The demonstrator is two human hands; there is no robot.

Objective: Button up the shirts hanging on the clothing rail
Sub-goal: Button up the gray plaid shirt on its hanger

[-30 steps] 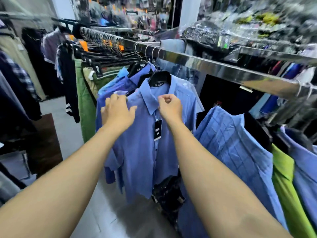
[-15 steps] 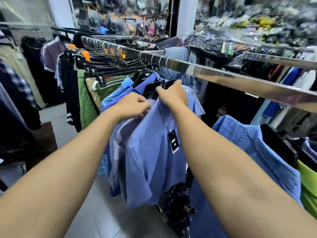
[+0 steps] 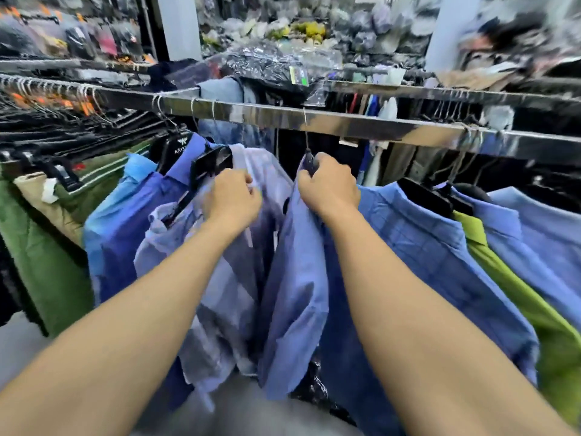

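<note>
1. A crowded clothes shop: a chrome clothing rail (image 3: 361, 125) runs across at about shoulder height, with bagged stock heaped on the shelves behind it, all rather blurred.

2. The right hand (image 3: 330, 187) is curled tight around the neck of a black hanger (image 3: 309, 162), just under its wire hook, with the collar of a mid-blue shirt (image 3: 298, 294) bunched in the same grasp. That hook sits on the rail at twelve o'clock from the knuckles.

3. The left hand (image 3: 232, 199), at nine o'clock from the right and close beside it, has its fingers curled into the collar area of a pale lilac shirt (image 3: 226, 278). Whether it pinches cloth or only pushes the shirt aside, I cannot tell through the blur.

4. Outward from there: at ten o'clock of the left hand, a tilted black hanger with a royal-blue shirt (image 3: 135, 221); further left, green garments (image 3: 41, 256). At three o'clock of the right hand hang a checked blue shirt (image 3: 434, 262), then a lime-green shirt (image 3: 515, 284).

5. My reading: the person is between shirts, parting the row to bring the mid-blue one forward; no button is being worked at this moment.

6. Next it wants turning front-on, both plackets found, and the top button met with its hole.
</note>
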